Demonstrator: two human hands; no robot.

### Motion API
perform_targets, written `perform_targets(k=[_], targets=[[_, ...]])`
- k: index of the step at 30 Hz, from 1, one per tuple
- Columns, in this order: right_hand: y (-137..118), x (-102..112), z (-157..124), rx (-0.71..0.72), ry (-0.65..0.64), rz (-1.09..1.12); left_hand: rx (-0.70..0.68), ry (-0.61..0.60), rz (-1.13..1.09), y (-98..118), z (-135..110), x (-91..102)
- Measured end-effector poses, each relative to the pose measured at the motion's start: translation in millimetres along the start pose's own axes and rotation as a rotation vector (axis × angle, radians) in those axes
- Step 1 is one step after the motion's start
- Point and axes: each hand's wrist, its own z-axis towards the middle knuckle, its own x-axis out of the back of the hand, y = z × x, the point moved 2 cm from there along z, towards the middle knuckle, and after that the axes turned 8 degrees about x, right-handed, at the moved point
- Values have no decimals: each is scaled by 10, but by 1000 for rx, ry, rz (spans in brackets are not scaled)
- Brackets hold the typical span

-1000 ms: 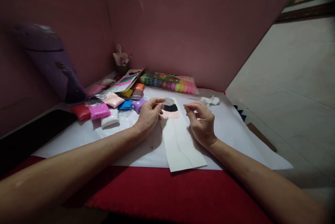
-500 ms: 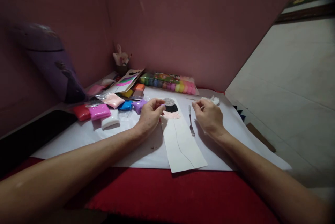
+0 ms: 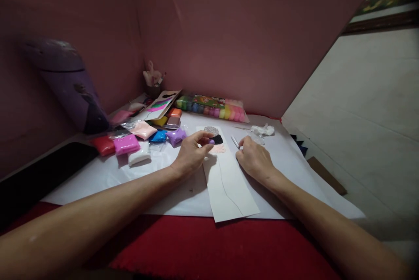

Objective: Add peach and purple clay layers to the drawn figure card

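My left hand [image 3: 193,149] is closed in a pinch on a small purple lump of clay [image 3: 212,142], held over the upper left part of a white card strip [image 3: 225,184]. The card carries textured bands of grey clay [image 3: 211,130], black clay [image 3: 216,139] and pale pink clay [image 3: 218,149], with a curved pencil line running down below them. To the right of the card, my right hand [image 3: 255,155] has its fingers closed around a small fork [image 3: 235,142]. Only the fork's handle shows; its tines are hidden under the hand.
Several bagged clays lie to the left, among them a purple packet [image 3: 176,136] and a magenta packet [image 3: 127,143]. A long pack of coloured clay [image 3: 212,107] lies by the wall. Crumpled white plastic [image 3: 262,130] is at the right, a black object [image 3: 55,162] at the far left.
My right hand has come down and inward onto the fork, which lay loose beside the card, and has taken hold of it. My left hand has shifted slightly right with the purple lump.
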Motion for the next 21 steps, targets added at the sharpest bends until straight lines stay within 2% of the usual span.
perform_targets(k=[4,8,11,15,21], targets=[[-64,-28,-5,-86,81,135,-90,-72,158,18,-9,-46],[-42,-27,32,-134,280,408,-160,-125,259,-3,13,-78],[1,-37,62,-143,375,556,-160,-137,347,-27,31,-90],[14,-44,81,-109,460,610,-162,-150,435,-15,27,-100],[-11,-4,70,-41,500,656,-190,-174,574,33,18,-110]])
